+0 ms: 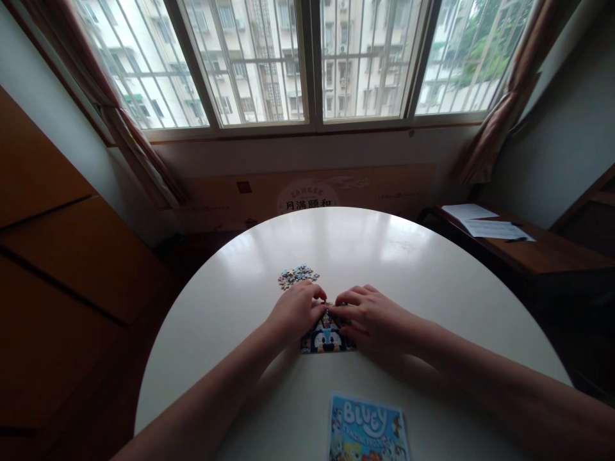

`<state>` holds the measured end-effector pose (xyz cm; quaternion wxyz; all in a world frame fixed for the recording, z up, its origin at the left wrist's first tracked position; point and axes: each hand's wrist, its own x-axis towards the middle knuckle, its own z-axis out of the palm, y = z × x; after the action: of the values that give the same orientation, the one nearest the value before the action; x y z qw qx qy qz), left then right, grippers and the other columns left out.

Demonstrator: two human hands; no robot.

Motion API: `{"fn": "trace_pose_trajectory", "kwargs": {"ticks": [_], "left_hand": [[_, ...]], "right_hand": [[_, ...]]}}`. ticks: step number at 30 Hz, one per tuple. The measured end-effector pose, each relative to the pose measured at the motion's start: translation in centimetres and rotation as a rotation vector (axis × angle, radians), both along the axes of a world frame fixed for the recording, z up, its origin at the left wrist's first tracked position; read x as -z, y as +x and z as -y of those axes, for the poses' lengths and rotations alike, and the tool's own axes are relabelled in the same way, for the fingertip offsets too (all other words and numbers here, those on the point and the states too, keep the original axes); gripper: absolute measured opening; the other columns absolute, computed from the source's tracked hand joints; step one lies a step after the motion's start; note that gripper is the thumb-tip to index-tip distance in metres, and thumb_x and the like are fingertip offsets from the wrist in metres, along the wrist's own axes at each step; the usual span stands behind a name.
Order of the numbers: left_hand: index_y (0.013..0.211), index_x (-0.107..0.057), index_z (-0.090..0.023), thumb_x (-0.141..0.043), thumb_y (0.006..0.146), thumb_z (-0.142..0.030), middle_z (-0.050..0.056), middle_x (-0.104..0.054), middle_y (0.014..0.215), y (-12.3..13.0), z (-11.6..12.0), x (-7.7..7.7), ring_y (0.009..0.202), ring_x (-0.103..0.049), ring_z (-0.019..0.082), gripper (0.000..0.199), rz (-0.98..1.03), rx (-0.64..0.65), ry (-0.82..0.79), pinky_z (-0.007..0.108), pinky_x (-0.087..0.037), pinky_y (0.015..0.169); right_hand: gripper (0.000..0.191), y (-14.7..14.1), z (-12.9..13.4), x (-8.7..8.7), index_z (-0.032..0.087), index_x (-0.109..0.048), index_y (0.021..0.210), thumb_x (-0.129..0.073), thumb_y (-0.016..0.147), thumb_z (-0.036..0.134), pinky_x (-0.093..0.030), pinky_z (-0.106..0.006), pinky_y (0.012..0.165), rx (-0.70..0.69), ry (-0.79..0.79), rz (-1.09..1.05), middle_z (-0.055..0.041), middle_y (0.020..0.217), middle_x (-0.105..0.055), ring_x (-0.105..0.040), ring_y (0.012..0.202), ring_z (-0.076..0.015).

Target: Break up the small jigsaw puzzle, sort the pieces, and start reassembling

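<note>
Jigsaw puzzle (pixel 328 340) lies flat around the middle of the white round table (pixel 206 320), its printed face upright to me, nose toward my near side. Its near edge runs left to right; my hands hide the far part, so I cannot tell its long axis.

My left hand (pixel 298 307) has thumb and forefinger nearly closed over the far left part; my right hand (pixel 369 314) is loosely curled, fingertips at the far right part. I cannot tell whether either pinches a piece.

The printed panel (pixel 384 180) below the window (pixel 259 70) reads "月满颐和", under an arched line I can't make out surely. Nearer me, right of centre, the blue booklet (pixel 368 429) says "BLUEY", upright to me; its smaller line is unclear.

Around me stand an orange-brown cabinet (pixel 43 275) at left and a side desk (pixel 567 246) at far right, bearing paper sheets (pixel 494 229) and a pen (pixel 516 240). Loose pieces (pixel 298 275) are heaped just beyond my left hand, which partly blocks them.
</note>
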<state>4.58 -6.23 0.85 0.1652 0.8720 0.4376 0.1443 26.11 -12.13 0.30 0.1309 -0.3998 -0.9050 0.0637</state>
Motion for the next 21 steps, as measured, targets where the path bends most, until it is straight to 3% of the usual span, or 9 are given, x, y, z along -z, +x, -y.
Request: {"fn": "trace_pose_trajectory", "kwargs": {"ticks": [7,16,21], "left_hand": [[0.087,-0.071,-0.022,-0.067,0.081,-0.021,0.001,-0.074,0.089,0.28,0.30,-0.33,0.082,-0.066,0.020,0.007,0.074,-0.041,-0.071,0.031,-0.050,0.076],[0.095,-0.076,-0.022,-0.067,0.080,-0.017,0.000,-0.077,0.088,0.05,-0.03,-0.24,0.079,-0.067,0.018,0.018,0.110,-0.011,-0.089,0.029,-0.049,0.074],[0.085,-0.078,-0.023,-0.064,0.077,-0.011,-0.001,-0.077,0.084,0.04,0.14,-0.71,0.078,-0.068,0.017,0.020,0.111,0.014,-0.074,0.027,-0.049,0.074]], "right_hand": [[0.033,0.11,0.02,-0.15,0.029,-0.064,0.127,-0.060,0.095,0.033,-0.042,-0.044,0.094,0.001,-0.001,0.003,-0.0067,0.122,-0.066,-0.059,0.110,-0.0258],[0.037,0.08,0.17,-0.24,0.032,-0.059,0.134,-0.056,0.097,0.033,-0.042,-0.044,0.092,-0.029,0.028,0.045,-0.0074,0.123,-0.065,-0.059,0.109,-0.0253],[0.033,0.02,0.33,-0.40,0.030,-0.061,0.130,-0.055,0.097,0.032,-0.042,-0.044,0.094,-0.023,0.040,0.061,-0.0075,0.125,-0.064,-0.059,0.109,-0.0254]]}}
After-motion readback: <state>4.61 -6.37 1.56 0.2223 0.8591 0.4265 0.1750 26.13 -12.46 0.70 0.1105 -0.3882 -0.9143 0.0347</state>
